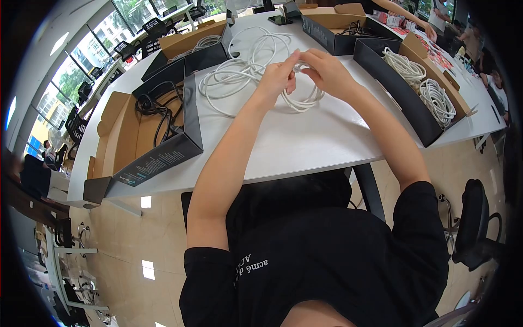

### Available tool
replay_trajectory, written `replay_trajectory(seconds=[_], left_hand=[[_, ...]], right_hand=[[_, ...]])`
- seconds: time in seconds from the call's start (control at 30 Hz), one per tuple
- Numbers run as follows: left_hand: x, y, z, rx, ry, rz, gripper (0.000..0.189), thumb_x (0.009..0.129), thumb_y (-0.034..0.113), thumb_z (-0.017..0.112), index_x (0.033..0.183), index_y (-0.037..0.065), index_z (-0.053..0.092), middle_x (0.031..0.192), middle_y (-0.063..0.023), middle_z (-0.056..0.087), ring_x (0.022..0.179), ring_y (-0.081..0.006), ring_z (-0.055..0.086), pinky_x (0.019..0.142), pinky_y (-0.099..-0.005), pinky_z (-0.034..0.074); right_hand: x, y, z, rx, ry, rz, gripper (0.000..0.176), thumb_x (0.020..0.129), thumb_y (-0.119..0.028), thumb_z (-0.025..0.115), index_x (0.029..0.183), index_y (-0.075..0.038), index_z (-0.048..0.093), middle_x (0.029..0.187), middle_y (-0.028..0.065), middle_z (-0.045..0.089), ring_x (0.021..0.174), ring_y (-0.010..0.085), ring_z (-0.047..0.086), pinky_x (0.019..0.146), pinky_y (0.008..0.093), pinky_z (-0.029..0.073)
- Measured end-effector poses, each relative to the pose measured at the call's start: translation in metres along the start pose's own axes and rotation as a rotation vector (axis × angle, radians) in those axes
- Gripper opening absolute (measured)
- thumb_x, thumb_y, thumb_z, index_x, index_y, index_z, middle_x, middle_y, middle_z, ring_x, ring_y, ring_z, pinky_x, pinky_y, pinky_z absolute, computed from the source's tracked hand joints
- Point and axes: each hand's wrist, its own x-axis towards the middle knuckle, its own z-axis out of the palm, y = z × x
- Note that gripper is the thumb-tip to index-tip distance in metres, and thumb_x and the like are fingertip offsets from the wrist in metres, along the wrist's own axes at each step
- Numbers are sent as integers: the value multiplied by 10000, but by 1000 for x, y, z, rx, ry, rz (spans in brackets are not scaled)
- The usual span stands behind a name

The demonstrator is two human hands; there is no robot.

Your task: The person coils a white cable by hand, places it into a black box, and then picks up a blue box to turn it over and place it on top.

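Note:
A white cable (233, 72) lies in loose loops on the table, and part of it is gathered into a small coil (305, 103) below my hands. My left hand (277, 80) is closed around the cable at the coil's upper left. Facing it, my right hand (328, 75) has its fingers bent over the top of the same coil, with the fingertips close to the left hand. The exact grip of the right fingers is partly hidden. Loose strands run from the hands back to the larger tangle on the left.
An open box (158, 158) with black cables stands at the left. Behind it is a box (217, 50) holding light cable. At the right, another box (381, 65) holds coiled white cables (437, 102). A further box (321, 37) and a phone (280, 20) sit at the back.

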Motion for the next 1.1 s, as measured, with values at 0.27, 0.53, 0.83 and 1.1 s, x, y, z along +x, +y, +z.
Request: replay_trajectory(seconds=[0.27, 0.53, 0.83, 1.1], left_hand=[[-5, 7, 4, -149, -121, -89, 490, 837, 557, 435, 628, 128, 324, 479, 49, 252, 427, -78, 277, 417, -217, 240], [-5, 7, 2, -107, -114, -89, 488, 840, 554, 433, 617, 136, 316, 488, 53, 253, 445, -77, 281, 432, -216, 244], [-8, 11, 4, -132, -142, -136, 483, 839, 559, 429, 625, 140, 320, 484, 55, 248, 437, -70, 271, 418, -209, 236], [-7, 12, 5, -15, -126, -27, 449, 854, 537, 422, 670, 131, 364, 542, 61, 250, 452, -64, 253, 420, -207, 225]], right_hand=[[-1, 0, 2, -136, 158, -176, 360, 699, -25, 619, 1047, -72, 537, 733, 54, 590, 637, 211, 581, 546, 297, 461], [-1, 4, -2, -226, 108, -314, 382, 706, -13, 612, 1073, 9, 506, 737, 90, 570, 606, 240, 565, 531, 311, 462], [1, 1, -3, -247, 152, -320, 271, 737, -72, 596, 998, -19, 545, 586, 45, 533, 477, 191, 525, 444, 284, 430], [-6, 2, 5, 42, 144, -17, 175, 826, -139, 565, 739, -22, 467, 545, 92, 509, 448, 229, 499, 417, 316, 369]])
